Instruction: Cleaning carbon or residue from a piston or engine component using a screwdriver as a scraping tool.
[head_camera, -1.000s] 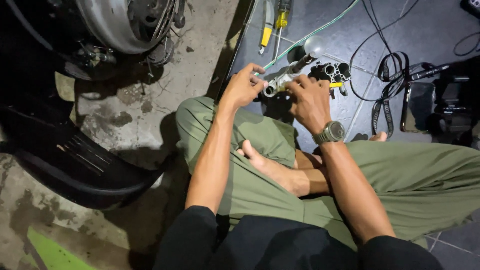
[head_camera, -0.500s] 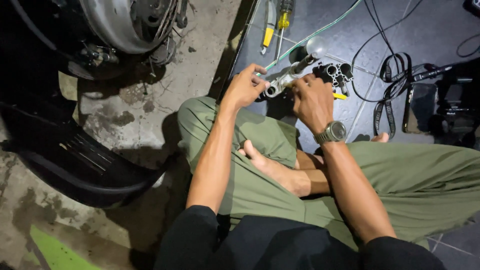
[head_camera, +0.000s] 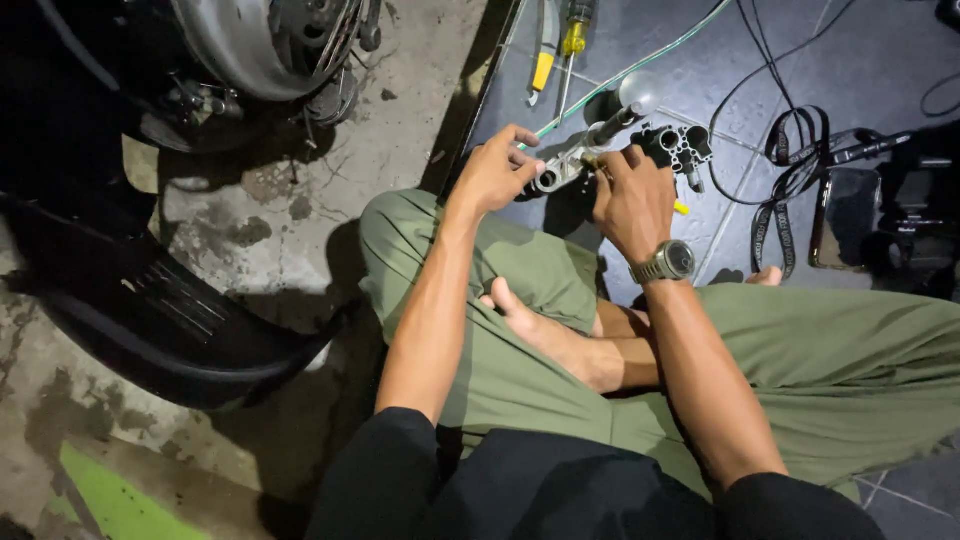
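A person sits cross-legged on a dark tiled floor (head_camera: 860, 70) beside a scooter's black body panel (head_camera: 130, 300) and wheel (head_camera: 260, 40). Above the knees, the left hand (head_camera: 495, 170) grips one end of a small silver metal engine part (head_camera: 565, 165), while the right hand (head_camera: 630, 195) closes on its other end, seemingly mid-fitting; steady alignment seems needed next. Yellow-handled screwdrivers (head_camera: 560, 40) lie nearby

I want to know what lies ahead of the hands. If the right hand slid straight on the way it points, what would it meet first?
Probably the black metal block with round bores, just beyond the right hand; depth is hard to judge.
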